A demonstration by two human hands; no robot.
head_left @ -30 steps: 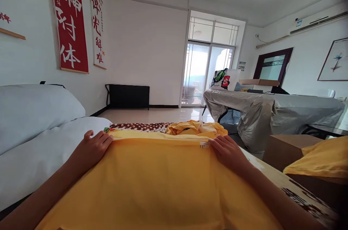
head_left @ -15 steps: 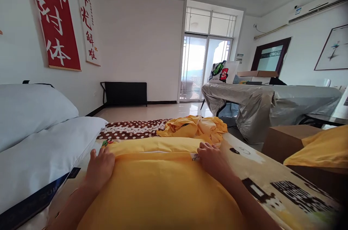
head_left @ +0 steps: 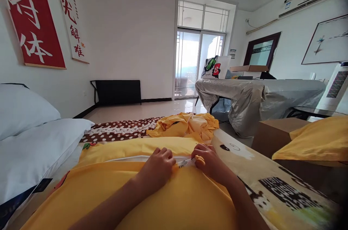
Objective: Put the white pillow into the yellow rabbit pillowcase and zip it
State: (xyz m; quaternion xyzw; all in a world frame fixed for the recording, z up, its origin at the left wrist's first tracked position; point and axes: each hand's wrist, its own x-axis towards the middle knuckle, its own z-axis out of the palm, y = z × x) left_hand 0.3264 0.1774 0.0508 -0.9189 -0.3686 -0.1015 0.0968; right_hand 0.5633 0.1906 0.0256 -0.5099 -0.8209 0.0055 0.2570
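Note:
A pillow in a yellow pillowcase [head_left: 152, 197] lies in front of me on the bed. Its open end faces away, with a white strip of the inner pillow [head_left: 127, 158] showing. My left hand [head_left: 159, 168] has its fingers curled on the case edge near the right corner. My right hand [head_left: 208, 161] pinches the yellow fabric at that corner, beside a small white tag [head_left: 185, 163]. The two hands sit close together, almost touching.
Two white pillows [head_left: 32, 146] are stacked at the left. A crumpled yellow cloth [head_left: 185, 124] lies beyond on a brown dotted blanket [head_left: 119, 130]. A cardboard box [head_left: 272, 134] with a yellow pillow [head_left: 315, 143] on it stands at the right, behind it a silver-covered table [head_left: 261, 95].
My left hand has slid from the left corner of the case across to the right, next to my right hand. The view has tilted and shifted left.

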